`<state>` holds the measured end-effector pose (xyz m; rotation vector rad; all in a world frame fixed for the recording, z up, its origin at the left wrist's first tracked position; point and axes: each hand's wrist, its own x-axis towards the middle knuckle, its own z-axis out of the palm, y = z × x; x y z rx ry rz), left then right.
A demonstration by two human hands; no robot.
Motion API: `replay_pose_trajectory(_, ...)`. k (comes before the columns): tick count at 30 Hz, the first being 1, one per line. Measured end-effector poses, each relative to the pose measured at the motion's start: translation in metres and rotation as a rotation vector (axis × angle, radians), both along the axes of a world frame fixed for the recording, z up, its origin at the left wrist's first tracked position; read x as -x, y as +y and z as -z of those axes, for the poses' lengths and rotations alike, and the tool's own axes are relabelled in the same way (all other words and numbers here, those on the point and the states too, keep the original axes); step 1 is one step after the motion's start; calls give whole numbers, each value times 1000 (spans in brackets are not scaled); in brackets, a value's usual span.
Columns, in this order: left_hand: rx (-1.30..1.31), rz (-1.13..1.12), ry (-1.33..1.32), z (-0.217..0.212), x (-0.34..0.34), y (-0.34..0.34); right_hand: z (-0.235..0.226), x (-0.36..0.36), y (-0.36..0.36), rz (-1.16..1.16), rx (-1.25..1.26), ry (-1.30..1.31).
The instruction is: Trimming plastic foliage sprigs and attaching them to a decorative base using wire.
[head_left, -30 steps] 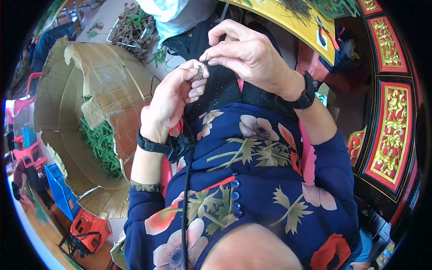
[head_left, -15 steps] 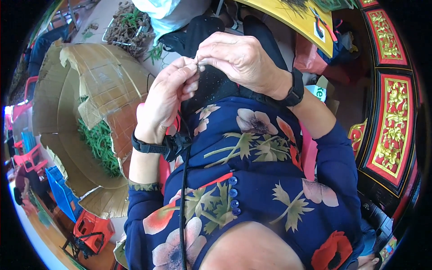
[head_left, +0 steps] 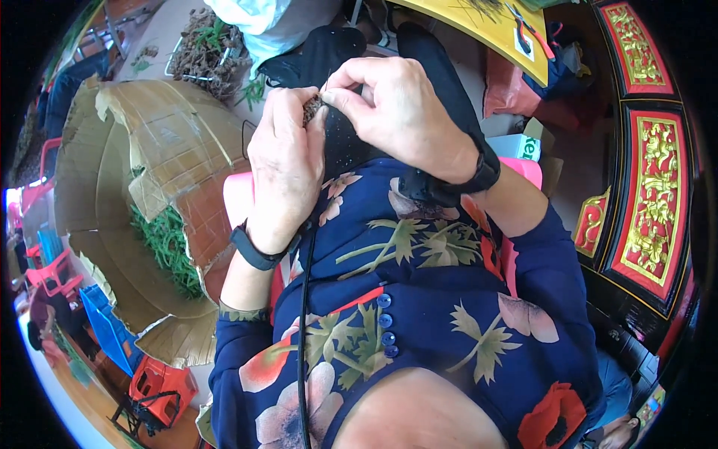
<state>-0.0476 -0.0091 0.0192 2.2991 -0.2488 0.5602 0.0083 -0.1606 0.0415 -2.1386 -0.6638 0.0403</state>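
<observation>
My left hand (head_left: 288, 153) is closed around a small, rough brown pine cone (head_left: 313, 109), most of it hidden by the fingers. Thumb and forefinger of my right hand (head_left: 393, 105) are pinched together right beside the cone, on what looks like a thin wire (head_left: 326, 85); its full length does not show. Both hands meet over my lap, above dark trousers (head_left: 348, 138) dotted with pale specks. Each wrist wears a black strap.
To my left stands a torn cardboard box (head_left: 112, 179) with green sprigs (head_left: 168, 243) inside. Ahead are a white basket of brown cones (head_left: 206, 56) and a white bag (head_left: 273, 26). A yellow table (head_left: 456, 26) at the far right carries pliers (head_left: 527, 34). Carved red-gold panels (head_left: 651, 202) line the right.
My left hand has rolled over, its back now showing, and the brown cone has come into view between its fingers. The right hand has shifted slightly left and down, still pinching.
</observation>
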Motion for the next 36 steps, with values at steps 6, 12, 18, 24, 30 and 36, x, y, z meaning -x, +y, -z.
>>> replay_pose_trajectory(6,430,50,316,-2,-3,5,-1,-29,-15,-181,-75,-129)
replay_pose_trajectory(12,958,258,628,-7,-7,15,-6,-43,-20,-385,-84,-637)
replay_pose_trajectory(18,1221,321,745,-9,-3,14,-11,-55,-19,-546,6,-764)
replay_pose_trajectory(24,1210,347,739,-10,1,15,-19,-48,-16,-584,2,-809)
replay_pose_trajectory(30,380,76,187,-4,6,-1,-16,-24,-17,-360,106,-647)
replay_pose_trajectory(36,203,-12,91,-16,2,-14,11,-13,-13,-73,-444,201)
